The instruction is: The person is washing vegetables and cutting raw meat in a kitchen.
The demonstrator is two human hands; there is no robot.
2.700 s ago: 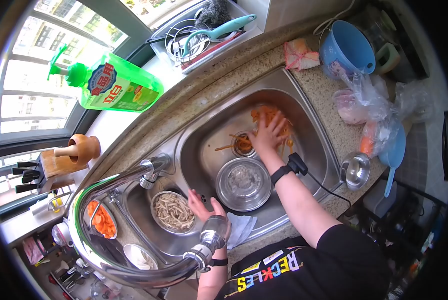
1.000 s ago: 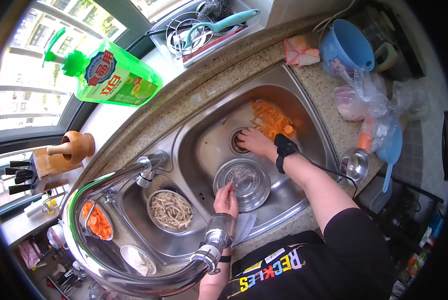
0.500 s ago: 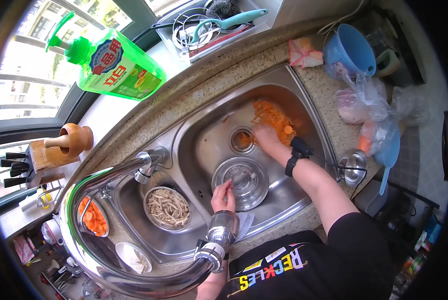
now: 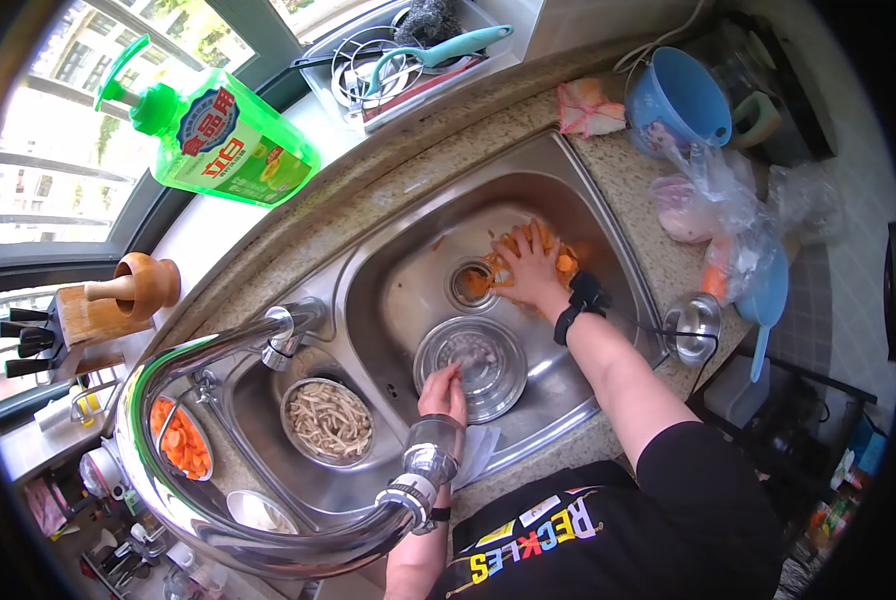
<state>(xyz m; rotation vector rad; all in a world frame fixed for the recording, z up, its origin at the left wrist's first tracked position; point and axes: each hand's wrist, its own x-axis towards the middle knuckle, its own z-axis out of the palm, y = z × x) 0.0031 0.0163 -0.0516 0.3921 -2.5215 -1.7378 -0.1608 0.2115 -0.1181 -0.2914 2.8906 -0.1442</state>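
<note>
In the large sink basin [image 4: 388,290], my right hand [image 4: 530,272] lies over a heap of orange carrot peelings [image 4: 566,262], fingers spread and palm down. The drain [image 4: 471,284] with peelings in it is just left of that hand. A clear glass bowl [image 4: 498,365] with what looks like water stands below the drain. My left hand [image 4: 442,393] is at the bowl's lower left edge, fingers drawn together; whether anything is in them I cannot make out. The tap's spout end [image 4: 430,455] partly covers the left wrist.
The smaller basin holds a bowl of pale strips [image 4: 328,420]. Carrot pieces [image 4: 181,440] fill a dish beyond the curved tap. Green detergent bottle [image 4: 233,140] stands on the sill. A blue basket [image 4: 678,100], plastic bags [image 4: 723,200] and a metal bowl [image 4: 693,330] line the right counter.
My right hand has gone from closed fingers at the peelings to a spread hand on top of them. My left hand stays by the glass bowl. The whole view has shifted slightly.
</note>
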